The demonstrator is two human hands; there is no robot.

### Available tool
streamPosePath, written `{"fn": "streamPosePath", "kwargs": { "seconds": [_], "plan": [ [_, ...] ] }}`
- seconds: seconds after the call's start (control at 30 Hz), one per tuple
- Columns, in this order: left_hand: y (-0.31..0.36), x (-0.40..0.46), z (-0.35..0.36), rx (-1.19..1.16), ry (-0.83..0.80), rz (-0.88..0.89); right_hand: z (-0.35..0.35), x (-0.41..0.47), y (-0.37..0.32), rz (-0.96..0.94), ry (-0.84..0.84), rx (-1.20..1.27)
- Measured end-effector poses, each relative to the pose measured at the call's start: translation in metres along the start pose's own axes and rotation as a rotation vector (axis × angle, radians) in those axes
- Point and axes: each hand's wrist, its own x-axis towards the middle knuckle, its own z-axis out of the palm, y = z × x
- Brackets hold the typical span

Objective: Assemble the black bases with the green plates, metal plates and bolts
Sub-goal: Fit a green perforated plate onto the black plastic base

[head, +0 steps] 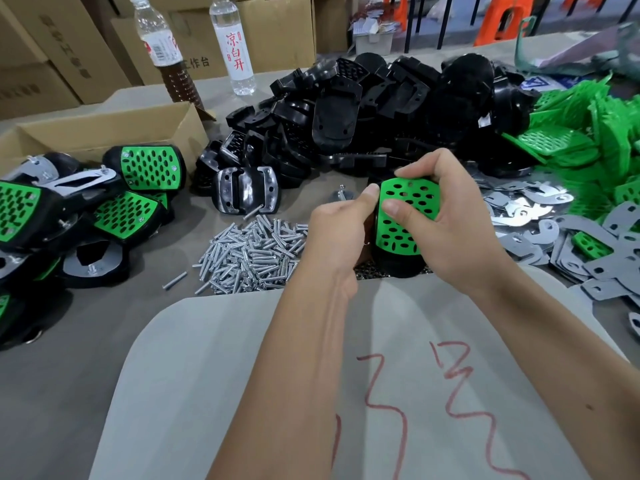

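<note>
Holding one black base (pixel 393 263) upright near the middle of the bench (pixel 104 341), with a green plate (pixel 403 216) already seated on its face. Right hand (pixel 446 216) curled around the top, thumb pressed flat on the plate. Left hand (pixel 341 230) gripping the left edge, thumb at the plate's corner; cannot tell whether a bolt is between those fingers. No bolt or metal plate visible on this piece yet, so probably early in this unit.

At 9 o'clock, a heap of finished units (pixel 86 209), green faces and metal backs showing. At 12 o'clock, a large heap of bare black bases (pixel 363 116). At 3 o'clock, loose green plates (pixel 588 133) and metal plates (pixel 540 209). Just left of the hands, a pile of bolts (pixel 249 258). Much stock left, so far from finished.
</note>
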Motion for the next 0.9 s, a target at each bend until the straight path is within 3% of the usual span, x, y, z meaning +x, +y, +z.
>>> {"fn": "streamPosePath", "kwargs": {
  "seconds": [0.33, 0.57, 0.77, 0.9],
  "plan": [
    [-0.001, -0.003, -0.011, 0.014, -0.141, 0.005, -0.005, 0.002, 0.000, -0.017, -0.028, 0.114],
    [-0.010, 0.001, -0.007, 0.074, -0.078, 0.136, -0.008, 0.004, 0.004, -0.034, -0.033, 0.200],
    [-0.010, 0.002, -0.004, 0.018, -0.006, 0.105, -0.011, 0.006, 0.005, -0.128, -0.030, 0.095],
    [-0.008, 0.002, 0.001, -0.080, 0.055, 0.116, -0.014, 0.010, 0.002, -0.031, 0.106, 0.459]
  ]
}}
